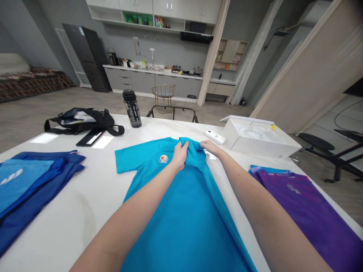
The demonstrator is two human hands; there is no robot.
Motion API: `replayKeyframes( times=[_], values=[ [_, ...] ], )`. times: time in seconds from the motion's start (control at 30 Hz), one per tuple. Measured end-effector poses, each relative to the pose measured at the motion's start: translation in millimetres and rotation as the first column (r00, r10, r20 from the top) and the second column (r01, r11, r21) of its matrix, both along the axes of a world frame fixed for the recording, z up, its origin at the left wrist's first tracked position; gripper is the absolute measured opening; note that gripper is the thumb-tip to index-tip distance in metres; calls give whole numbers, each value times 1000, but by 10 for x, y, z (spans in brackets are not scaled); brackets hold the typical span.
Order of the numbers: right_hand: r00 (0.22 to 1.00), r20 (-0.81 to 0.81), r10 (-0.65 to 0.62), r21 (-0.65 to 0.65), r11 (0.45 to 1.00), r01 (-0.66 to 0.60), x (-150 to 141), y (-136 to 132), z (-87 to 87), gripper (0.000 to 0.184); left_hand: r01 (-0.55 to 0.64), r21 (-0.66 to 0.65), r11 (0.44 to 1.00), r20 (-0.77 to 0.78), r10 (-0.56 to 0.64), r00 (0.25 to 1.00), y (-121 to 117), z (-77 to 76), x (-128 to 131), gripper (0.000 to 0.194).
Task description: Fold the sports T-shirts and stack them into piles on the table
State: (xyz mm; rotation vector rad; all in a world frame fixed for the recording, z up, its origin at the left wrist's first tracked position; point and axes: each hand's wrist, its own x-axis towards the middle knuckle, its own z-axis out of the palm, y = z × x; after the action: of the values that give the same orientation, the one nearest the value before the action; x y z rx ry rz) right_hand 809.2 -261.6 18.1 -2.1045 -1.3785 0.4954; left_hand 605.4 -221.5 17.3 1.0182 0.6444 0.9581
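A teal short-sleeved T-shirt (181, 211) lies front up on the white table, its round badge (163, 158) showing on the chest. One sleeve is spread out to the left. Across the collar, the right side and its sleeve are folded inward. With thumb and fingers closed, my left hand (180, 154) pinches the cloth near the neck. At the outer edge of the folded part, my right hand (211, 146) grips the fabric; some of its fingertips are hidden by the cloth.
Folded blue clothes (25, 181) lie on the left, and a purple shirt (300, 204) on the right. Toward the back stand a black bag (85, 120), a dark bottle (132, 109), a white remote-like device (214, 137) and an open white box (255, 141). The white table's (93, 196) far edge lies behind them.
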Motion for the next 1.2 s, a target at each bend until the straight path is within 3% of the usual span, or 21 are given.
replayKeyframes(
  times=[0.2,0.33,0.57,0.7,0.93,1.1,1.2],
  values=[
    [997,71,-36,5,999,36,-55,116,43,21,-108,78,991,-145,119,982,210,-211,-200,25],
    [982,173,-73,36,997,68,-86,237,50,27,-149,177,973,-340,202,919,380,-336,-344,18],
    [962,245,-123,-45,989,138,-116,333,-233,28,0,403,915,-752,331,570,611,-460,-585,16],
    [957,259,-130,-72,986,154,-3,302,-352,32,53,413,909,-816,343,464,620,-440,-679,19],
    [960,185,-209,34,978,207,57,403,-365,34,116,477,871,-834,408,371,498,-351,-735,43],
    [942,273,-196,26,980,196,-45,430,-387,28,213,467,858,-878,420,230,479,-318,-769,39],
    [944,267,-194,34,981,191,-98,456,-410,28,234,454,860,-889,420,182,493,-292,-801,34]
  ],
)
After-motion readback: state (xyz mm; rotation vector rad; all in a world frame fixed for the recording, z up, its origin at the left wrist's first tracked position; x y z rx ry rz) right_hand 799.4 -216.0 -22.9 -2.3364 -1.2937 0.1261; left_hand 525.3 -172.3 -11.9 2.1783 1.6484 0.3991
